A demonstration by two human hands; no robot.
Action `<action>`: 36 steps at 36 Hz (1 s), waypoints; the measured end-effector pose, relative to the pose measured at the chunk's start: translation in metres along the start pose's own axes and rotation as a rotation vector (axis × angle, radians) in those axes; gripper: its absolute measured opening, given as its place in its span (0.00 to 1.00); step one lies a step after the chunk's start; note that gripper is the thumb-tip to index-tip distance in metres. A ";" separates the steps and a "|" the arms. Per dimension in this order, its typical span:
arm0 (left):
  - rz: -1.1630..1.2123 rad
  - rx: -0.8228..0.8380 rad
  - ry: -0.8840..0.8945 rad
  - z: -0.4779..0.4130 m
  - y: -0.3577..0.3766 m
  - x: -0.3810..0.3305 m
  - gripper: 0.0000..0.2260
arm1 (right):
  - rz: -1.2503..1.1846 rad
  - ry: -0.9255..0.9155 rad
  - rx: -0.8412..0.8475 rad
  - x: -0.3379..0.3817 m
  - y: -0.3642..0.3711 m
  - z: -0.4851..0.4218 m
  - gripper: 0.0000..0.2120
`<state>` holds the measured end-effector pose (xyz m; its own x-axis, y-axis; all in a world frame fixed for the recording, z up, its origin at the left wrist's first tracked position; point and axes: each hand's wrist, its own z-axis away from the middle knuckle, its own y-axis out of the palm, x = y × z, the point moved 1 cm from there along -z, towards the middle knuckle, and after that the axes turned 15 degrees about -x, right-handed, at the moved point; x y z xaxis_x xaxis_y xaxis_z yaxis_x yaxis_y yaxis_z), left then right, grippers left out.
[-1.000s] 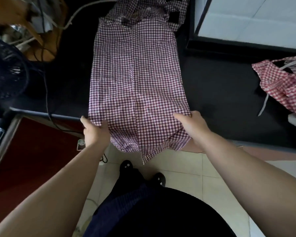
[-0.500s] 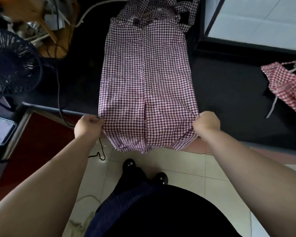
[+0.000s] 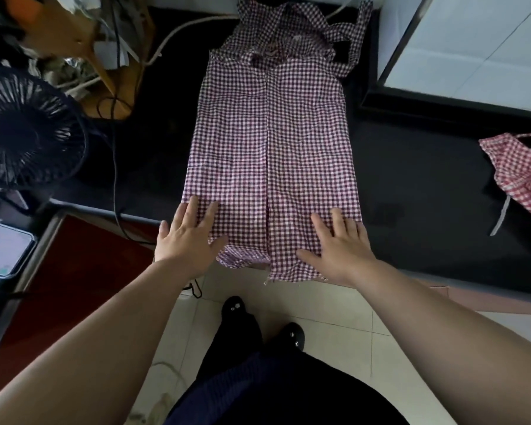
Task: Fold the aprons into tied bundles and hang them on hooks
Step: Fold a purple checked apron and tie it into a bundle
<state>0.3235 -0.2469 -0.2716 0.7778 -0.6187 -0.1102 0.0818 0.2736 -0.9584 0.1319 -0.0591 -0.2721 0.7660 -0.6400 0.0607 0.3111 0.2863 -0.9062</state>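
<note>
A black fan (image 3: 25,130) is seen at far left. The left hand (image 3: 188,237) and right hand (image 3: 339,248) are laid flat, fingers spread, grasping nothing, on the near end of a purple checked apron (image 3: 273,142) spread lengthwise on a black counter (image 3: 417,191). A red checked apron (image 3: 521,176) is heaped at far right.

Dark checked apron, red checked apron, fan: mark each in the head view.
dark checked apron (image 3: 304,133): head view, flat cloth right of the centre seam.
red checked apron (image 3: 515,170): head view, crumpled cloth.
fan (image 3: 25,133): head view, centre of grille.
</note>
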 end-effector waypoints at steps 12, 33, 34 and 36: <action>0.047 -0.206 -0.118 -0.027 -0.039 -0.007 0.19 | -0.170 0.154 -0.281 -0.007 -0.051 -0.031 0.25; 0.021 -0.036 0.271 -0.208 -0.084 -0.017 0.18 | -0.140 0.107 -0.003 0.041 -0.100 -0.163 0.37; -0.052 -0.060 0.288 -0.211 -0.088 -0.018 0.16 | -0.193 0.121 -0.012 0.042 -0.097 -0.159 0.36; -0.178 -0.009 0.327 -0.219 -0.093 -0.020 0.21 | -0.295 0.166 -0.030 0.045 -0.094 -0.153 0.33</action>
<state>0.1638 -0.4217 -0.2379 0.5113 -0.8592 -0.0190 0.1910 0.1352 -0.9722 0.0510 -0.2234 -0.2484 0.5425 -0.8002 0.2558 0.4874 0.0519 -0.8716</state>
